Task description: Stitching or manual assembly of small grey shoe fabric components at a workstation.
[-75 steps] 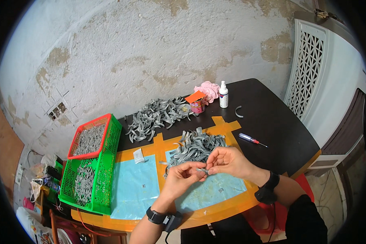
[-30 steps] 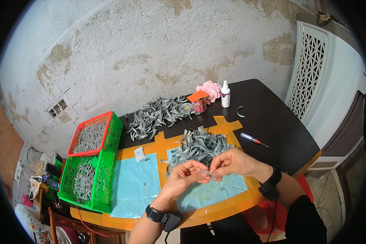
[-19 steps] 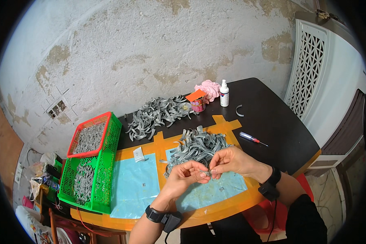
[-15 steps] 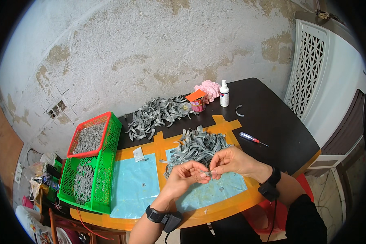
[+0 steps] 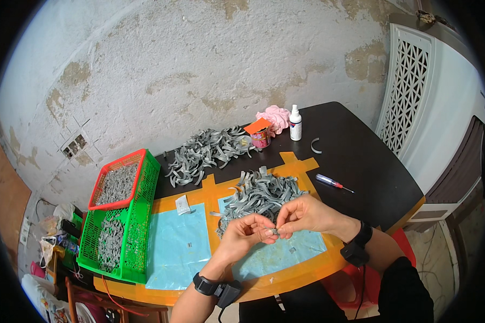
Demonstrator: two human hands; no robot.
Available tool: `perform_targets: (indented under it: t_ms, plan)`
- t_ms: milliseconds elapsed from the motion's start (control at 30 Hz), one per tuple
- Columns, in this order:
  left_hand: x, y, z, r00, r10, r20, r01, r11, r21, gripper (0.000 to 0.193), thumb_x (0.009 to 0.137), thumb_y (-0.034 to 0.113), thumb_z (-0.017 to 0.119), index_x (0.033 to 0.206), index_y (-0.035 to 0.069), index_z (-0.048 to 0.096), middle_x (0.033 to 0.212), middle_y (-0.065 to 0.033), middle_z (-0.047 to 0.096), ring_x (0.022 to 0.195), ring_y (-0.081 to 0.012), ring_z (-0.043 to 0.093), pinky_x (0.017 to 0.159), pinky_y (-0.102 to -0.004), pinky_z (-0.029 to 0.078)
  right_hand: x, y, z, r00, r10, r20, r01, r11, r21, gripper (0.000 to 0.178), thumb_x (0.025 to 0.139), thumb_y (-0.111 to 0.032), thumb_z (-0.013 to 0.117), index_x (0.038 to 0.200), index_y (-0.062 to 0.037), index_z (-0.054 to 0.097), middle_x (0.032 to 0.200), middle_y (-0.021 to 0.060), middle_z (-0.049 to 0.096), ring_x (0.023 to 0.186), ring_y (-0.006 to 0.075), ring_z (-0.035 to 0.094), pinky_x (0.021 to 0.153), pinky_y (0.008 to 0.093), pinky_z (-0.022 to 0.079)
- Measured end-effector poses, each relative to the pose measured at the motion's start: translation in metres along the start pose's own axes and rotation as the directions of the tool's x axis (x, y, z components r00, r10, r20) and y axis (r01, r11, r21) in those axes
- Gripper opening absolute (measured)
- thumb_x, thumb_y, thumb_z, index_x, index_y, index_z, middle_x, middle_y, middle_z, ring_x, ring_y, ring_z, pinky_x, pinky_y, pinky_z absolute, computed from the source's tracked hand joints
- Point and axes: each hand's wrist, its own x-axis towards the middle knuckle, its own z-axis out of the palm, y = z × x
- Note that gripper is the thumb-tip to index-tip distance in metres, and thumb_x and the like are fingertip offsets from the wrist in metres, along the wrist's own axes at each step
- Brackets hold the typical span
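Note:
My left hand [image 5: 247,231] and my right hand [image 5: 300,214] meet fingertip to fingertip over the blue sheet [image 5: 277,257]. Between the pinched fingers sits a small grey piece [image 5: 275,231], mostly covered by them, so its exact kind is unclear. Just beyond the hands lies a heap of curved grey strips [image 5: 264,191], partly hidden by them. A small grey bit [image 5: 292,250] rests on the sheet, right of the fingers. Each wrist wears a black strap with a small box.
A green basket [image 5: 145,215] and a red basket [image 5: 93,188] hold grey pieces at left. Farther back are a second strip pile [image 5: 207,153], a can [image 5: 261,139], pink cloth [image 5: 276,118] and a white spray bottle [image 5: 296,125]. A screwdriver [image 5: 331,182] and lone strip [image 5: 315,145] lie right.
Both hands keep their pinch on the small grey piece, with only a slight shift of the fingers. The view has moved a little; the rest looks the same.

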Motion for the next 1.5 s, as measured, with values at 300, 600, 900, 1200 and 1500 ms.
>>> perform_targets:
  t_ms: [300, 600, 900, 1200, 1500]
  plan:
    - [-0.002, 0.009, -0.001, 0.997, -0.080, 0.018, 0.080, 0.997, 0.008, 0.015, 0.090, 0.004, 0.062, 0.104, -0.001, 0.060, 0.093, -0.0087, 0.068, 0.085, -0.0147, 0.066, 0.078, -0.0279, 0.054, 0.002, 0.004, 0.003, 0.998, -0.060, 0.006, 0.060, 0.997, 0.043, 0.016, 0.086, -0.002, 0.066, 0.099, 0.0042, 0.059, 0.084, 0.0094, 0.066, 0.078, 0.0158, 0.068, 0.071, 0.0272, 0.056]
    - [-0.003, 0.010, -0.003, 0.990, -0.134, -0.033, 0.133, 0.991, -0.020, 0.011, 0.089, 0.004, 0.062, 0.100, 0.001, 0.061, 0.088, -0.0076, 0.068, 0.083, -0.0148, 0.067, 0.076, -0.0262, 0.054, 0.004, 0.012, 0.006, 0.989, -0.147, 0.022, 0.148, 0.989, -0.011, 0.015, 0.088, 0.000, 0.063, 0.102, 0.0039, 0.062, 0.088, 0.0080, 0.065, 0.078, 0.0142, 0.066, 0.071, 0.0259, 0.054]
    - [-0.001, 0.003, -0.006, 0.988, -0.152, -0.025, 0.152, 0.988, -0.006, 0.007, 0.089, 0.003, 0.061, 0.096, 0.001, 0.059, 0.087, -0.0087, 0.067, 0.082, -0.0153, 0.067, 0.075, -0.0262, 0.054, 0.006, 0.012, 0.005, 0.947, -0.309, 0.090, 0.321, 0.931, -0.176, 0.010, 0.087, 0.004, 0.060, 0.095, 0.0030, 0.066, 0.087, 0.0064, 0.060, 0.079, 0.0127, 0.065, 0.070, 0.0246, 0.053]
    - [-0.003, 0.006, -0.004, 0.992, -0.123, -0.040, 0.118, 0.986, -0.116, 0.006, 0.093, 0.004, 0.055, 0.097, 0.000, 0.053, 0.095, -0.0148, 0.066, 0.087, -0.0214, 0.068, 0.081, -0.0315, 0.055, 0.007, 0.013, 0.005, 0.972, -0.234, 0.020, 0.234, 0.954, -0.190, 0.006, 0.088, 0.005, 0.056, 0.091, 0.0020, 0.060, 0.087, 0.0052, 0.060, 0.078, 0.0126, 0.063, 0.071, 0.0257, 0.052]
    - [-0.002, 0.005, -0.007, 0.994, -0.104, -0.015, 0.103, 0.994, -0.037, 0.008, 0.091, -0.001, 0.055, 0.097, 0.003, 0.052, 0.093, -0.0118, 0.067, 0.088, -0.0202, 0.067, 0.079, -0.0298, 0.055, 0.009, 0.012, 0.004, 0.887, -0.460, 0.042, 0.456, 0.856, -0.243, 0.007, 0.088, 0.004, 0.060, 0.094, 0.0023, 0.058, 0.099, 0.0091, 0.056, 0.085, 0.0141, 0.061, 0.075, 0.0274, 0.052]
